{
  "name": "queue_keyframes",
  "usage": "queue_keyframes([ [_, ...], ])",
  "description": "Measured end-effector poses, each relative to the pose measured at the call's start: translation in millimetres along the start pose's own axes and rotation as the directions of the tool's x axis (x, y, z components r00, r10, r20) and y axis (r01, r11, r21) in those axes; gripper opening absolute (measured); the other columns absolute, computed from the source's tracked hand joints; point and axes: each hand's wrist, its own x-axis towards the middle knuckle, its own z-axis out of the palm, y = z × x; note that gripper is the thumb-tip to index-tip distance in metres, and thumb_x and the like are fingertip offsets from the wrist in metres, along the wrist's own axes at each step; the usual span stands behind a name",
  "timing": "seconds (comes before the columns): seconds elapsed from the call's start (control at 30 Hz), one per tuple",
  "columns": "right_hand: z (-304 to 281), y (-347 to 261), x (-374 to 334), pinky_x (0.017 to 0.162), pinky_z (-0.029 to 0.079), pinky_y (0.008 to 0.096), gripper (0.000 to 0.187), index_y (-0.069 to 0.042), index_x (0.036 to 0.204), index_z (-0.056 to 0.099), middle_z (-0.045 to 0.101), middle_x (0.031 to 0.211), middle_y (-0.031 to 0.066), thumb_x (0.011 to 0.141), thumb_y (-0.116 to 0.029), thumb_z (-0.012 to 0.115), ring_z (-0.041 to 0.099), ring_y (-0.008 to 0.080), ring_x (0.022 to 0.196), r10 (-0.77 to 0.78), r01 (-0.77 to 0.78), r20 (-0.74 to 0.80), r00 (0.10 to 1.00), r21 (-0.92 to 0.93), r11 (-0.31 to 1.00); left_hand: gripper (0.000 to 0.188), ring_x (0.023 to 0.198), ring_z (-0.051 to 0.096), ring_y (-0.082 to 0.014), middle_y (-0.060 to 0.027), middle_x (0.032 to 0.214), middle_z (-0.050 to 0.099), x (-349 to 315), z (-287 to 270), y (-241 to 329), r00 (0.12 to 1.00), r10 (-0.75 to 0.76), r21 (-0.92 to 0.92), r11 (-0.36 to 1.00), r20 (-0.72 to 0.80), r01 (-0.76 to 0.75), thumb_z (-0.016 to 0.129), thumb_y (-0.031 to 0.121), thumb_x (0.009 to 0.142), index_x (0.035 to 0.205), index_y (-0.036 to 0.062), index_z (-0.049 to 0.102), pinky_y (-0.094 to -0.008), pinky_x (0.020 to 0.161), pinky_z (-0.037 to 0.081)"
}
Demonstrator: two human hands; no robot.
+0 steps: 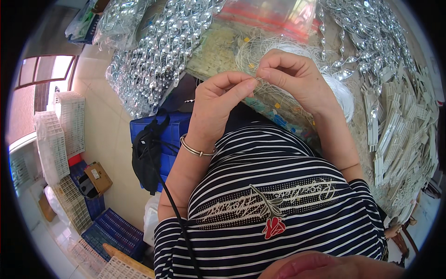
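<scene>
My left hand [216,100] and my right hand [297,81] meet over the near edge of the worktable, both closed in a pinch with fingertips almost touching. Between them is a fine pale thread [261,83], so thin that its ends cannot be made out. Beneath and beyond my right hand spreads a loose bundle of white thread [338,90], its stray loops lying on the worn tabletop [211,56]. A small silver twisted piece [189,101] shows just left of my left hand; whether it hangs from that hand is unclear.
Strings of shiny silver beads [153,56] drape over the table's left side, and more silver strands [385,35] heap at the far right. Pale flat strips [402,125] pile along the right. A red-edged clear bag [274,18] lies at the back. White crates [72,121] stand on the left.
</scene>
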Motion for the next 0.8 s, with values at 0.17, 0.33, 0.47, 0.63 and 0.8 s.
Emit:
queue_keyframes([
  [0.17, -0.8, 0.8, 0.1, 0.077, 0.042, 0.0212, 0.009, -0.001, 0.089, 0.064, 0.058, 0.087, -0.0012, 0.086, -0.009, 0.06, 0.052, 0.0064, 0.082, -0.006, 0.006, -0.009, 1.0, -0.015, 1.0, 0.011, 0.075, 0.058, -0.0073, -0.0024, 0.083, 0.064, -0.3, -0.4, 0.7, 1.0, 0.001, -0.035, 0.999, 0.006, -0.001, 0.064, 0.004, 0.083, 0.092, -0.0009, 0.065, -0.0199, 0.071, 0.046],
  [0.33, -7.5, 3.9, 2.6, 0.076, 0.042, 0.0217, 0.014, -0.002, 0.097, 0.065, 0.058, 0.086, -0.0012, 0.086, -0.009, 0.06, 0.053, 0.0069, 0.081, -0.01, 0.01, -0.011, 1.0, -0.031, 0.999, 0.011, 0.075, 0.058, -0.007, -0.0022, 0.083, 0.064, -0.3, -2.9, 0.3, 0.999, 0.027, -0.043, 0.999, -0.04, -0.028, 0.064, 0.004, 0.083, 0.092, -0.0011, 0.065, -0.0194, 0.071, 0.046],
  [0.47, -3.5, 0.1, 0.1, 0.078, 0.044, 0.0224, 0.021, -0.003, 0.105, 0.065, 0.059, 0.086, -0.0012, 0.085, -0.01, 0.062, 0.053, 0.0069, 0.083, -0.004, 0.004, -0.027, 1.0, 0.0, 1.0, 0.011, 0.075, 0.058, -0.007, -0.0024, 0.083, 0.064, 0.0, -5.2, -0.3, 0.999, 0.021, -0.048, 0.999, -0.046, -0.023, 0.064, 0.004, 0.083, 0.093, -0.0013, 0.065, -0.0197, 0.071, 0.046],
  [0.63, -4.0, 0.8, 0.0, 0.081, 0.045, 0.0215, 0.024, -0.004, 0.105, 0.065, 0.059, 0.09, -0.0008, 0.082, -0.007, 0.065, 0.054, 0.007, 0.085, 0.014, -0.014, 0.023, 1.0, -0.022, 1.0, 0.012, 0.076, 0.058, -0.0072, -0.0029, 0.084, 0.064, 0.0, -5.3, 0.5, 0.999, 0.003, -0.036, 0.999, -0.048, -0.004, 0.065, 0.004, 0.083, 0.093, -0.0013, 0.065, -0.0197, 0.071, 0.046],
  [0.8, -2.3, 4.0, 1.4, 0.078, 0.045, 0.021, 0.017, -0.002, 0.099, 0.066, 0.059, 0.091, 0.0009, 0.082, -0.003, 0.064, 0.055, 0.0074, 0.084, -0.077, 0.078, 0.011, 0.997, -0.194, 0.978, 0.011, 0.076, 0.057, -0.0068, -0.0026, 0.084, 0.064, -0.4, -4.3, 1.4, 0.999, 0.001, -0.011, 1.0, -0.038, -0.001, 0.064, 0.005, 0.083, 0.093, -0.0011, 0.065, -0.0194, 0.071, 0.046],
])
